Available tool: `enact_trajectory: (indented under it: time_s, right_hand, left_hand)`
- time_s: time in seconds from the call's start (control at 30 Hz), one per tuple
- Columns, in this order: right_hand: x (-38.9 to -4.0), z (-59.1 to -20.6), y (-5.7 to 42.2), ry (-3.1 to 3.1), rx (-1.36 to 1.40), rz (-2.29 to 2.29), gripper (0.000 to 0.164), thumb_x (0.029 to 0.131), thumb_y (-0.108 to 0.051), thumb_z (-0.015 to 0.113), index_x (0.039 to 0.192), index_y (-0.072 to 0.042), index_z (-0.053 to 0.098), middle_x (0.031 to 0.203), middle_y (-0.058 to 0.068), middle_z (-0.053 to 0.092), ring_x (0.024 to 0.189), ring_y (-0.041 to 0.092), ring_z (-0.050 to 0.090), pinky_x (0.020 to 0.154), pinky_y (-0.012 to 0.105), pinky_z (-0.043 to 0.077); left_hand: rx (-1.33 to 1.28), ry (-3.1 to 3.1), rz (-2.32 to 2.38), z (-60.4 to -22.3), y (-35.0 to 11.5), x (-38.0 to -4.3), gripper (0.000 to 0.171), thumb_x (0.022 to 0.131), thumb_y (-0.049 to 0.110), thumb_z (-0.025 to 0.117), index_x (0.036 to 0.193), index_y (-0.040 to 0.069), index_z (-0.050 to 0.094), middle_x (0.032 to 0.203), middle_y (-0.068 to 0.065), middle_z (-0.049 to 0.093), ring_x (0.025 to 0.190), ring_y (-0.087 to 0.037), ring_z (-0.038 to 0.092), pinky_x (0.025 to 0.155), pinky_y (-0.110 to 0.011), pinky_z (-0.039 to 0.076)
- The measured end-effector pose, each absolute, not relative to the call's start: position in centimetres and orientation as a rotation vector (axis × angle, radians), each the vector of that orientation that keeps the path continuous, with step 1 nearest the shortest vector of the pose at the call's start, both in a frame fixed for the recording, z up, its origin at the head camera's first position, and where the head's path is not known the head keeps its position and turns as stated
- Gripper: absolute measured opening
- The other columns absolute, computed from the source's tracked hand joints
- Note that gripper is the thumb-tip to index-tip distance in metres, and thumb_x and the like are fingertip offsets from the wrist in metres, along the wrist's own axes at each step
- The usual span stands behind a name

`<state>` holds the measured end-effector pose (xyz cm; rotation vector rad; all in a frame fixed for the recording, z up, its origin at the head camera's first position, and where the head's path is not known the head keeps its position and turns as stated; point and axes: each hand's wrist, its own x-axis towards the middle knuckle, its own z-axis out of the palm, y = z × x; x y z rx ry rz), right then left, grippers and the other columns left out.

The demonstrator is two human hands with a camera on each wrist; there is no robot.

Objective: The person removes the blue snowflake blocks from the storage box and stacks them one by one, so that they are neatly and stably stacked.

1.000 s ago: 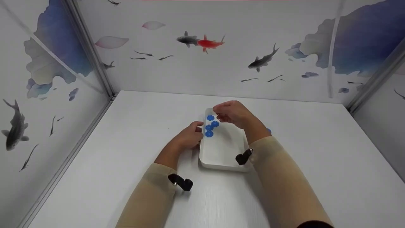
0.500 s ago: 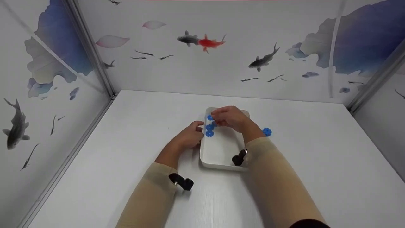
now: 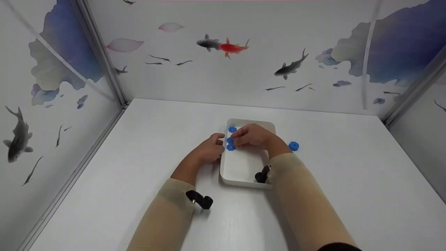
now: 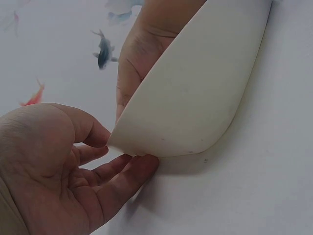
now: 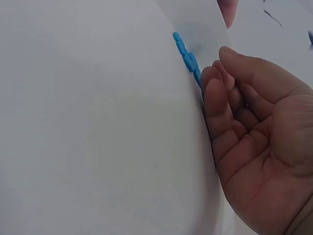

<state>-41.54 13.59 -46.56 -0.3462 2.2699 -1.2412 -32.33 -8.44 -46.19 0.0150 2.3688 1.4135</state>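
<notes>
And the right hand [image 3: 256, 135] is in over the tray [image 3: 244, 170], fingers curled, tips right at the blue flowers [image 3: 230, 147]; whether they pinch one, I can't tell. On the opposite side the left hand [image 4: 58, 166] holds the tray by its edge between thumb and fingers. White, shallow, round-cornered, this tray carries its flowers along the left wall: one up near the far corner, two bunched nearer, beside those fingertips. Flat little pieces, these, scalloped all round. One more flower [image 3: 293, 145] sits outside, on the white table [image 3: 167, 118], right of the tray.
</notes>
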Motion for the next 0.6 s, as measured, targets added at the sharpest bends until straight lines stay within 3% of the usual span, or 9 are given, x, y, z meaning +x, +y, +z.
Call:
enact_trajectory:
  time_s: [0.2, 0.43, 0.6]
  right_hand:
    - [-41.3, -46.4, 13.0, 2.384, -0.403, -1.036, 0.023, 0.095, -0.017, 0.080, 0.115, -0.028, 0.083, 0.116, -0.001, 0.079, 0.110, 0.020, 0.065, 0.098, 0.032, 0.055]
    - [-41.0, -46.1, 12.4, 2.450, -0.444, -0.927, 0.028, 0.091, -0.013, 0.082, 0.114, -0.028, 0.085, 0.103, -0.001, 0.076, 0.099, 0.019, 0.063, 0.087, 0.029, 0.053]
    - [-40.9, -46.0, 12.0, 2.477, -0.448, -0.865, 0.029, 0.091, -0.014, 0.083, 0.116, -0.029, 0.084, 0.105, 0.000, 0.075, 0.100, 0.019, 0.062, 0.086, 0.029, 0.053]
  left_hand:
    - [0.037, 2.385, 1.397, -46.1, -8.5, -32.3, 0.063, 0.105, 0.022, 0.051, 0.166, 0.021, 0.034, 0.164, -0.012, 0.047, 0.141, -0.027, 0.055, 0.121, -0.048, 0.046]
    - [0.008, 2.381, 1.387, -46.2, -8.5, -32.5, 0.063, 0.106, 0.023, 0.051, 0.166, 0.023, 0.034, 0.164, -0.010, 0.048, 0.137, -0.026, 0.057, 0.116, -0.046, 0.050]
    - [0.017, 2.389, 1.369, -46.1, -8.5, -32.3, 0.062, 0.107, 0.023, 0.050, 0.166, 0.023, 0.034, 0.164, -0.010, 0.047, 0.138, -0.027, 0.056, 0.118, -0.047, 0.049]
